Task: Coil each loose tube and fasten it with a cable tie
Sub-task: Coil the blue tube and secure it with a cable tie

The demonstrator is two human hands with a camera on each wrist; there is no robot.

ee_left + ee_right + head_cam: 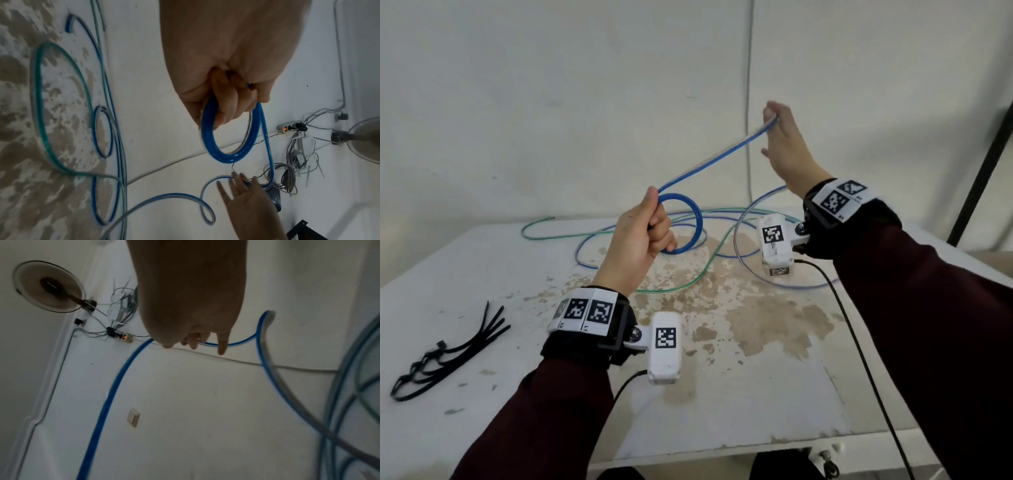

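Observation:
My left hand (645, 233) is raised above the table and grips a small coil of blue tube (693, 226), fingers curled round its turns; the left wrist view shows that left hand (228, 99) holding the coil (224, 155). A straight run of the same tube (715, 157) rises to my right hand (779, 133), held high with straight, spread fingers; the tube lies across them. In the right wrist view the tube (115, 386) passes those fingers (222, 347). The rest of the blue tube and a green tube (681, 284) lie in loose loops on the table.
A bunch of black cable ties (448, 349) lies at the table's (756, 404) left front. The worn tabletop has brown patches. A black stand (983, 164) leans at the right. A grey cable (749, 102) runs down the wall behind. A fan (49, 287) stands on the floor.

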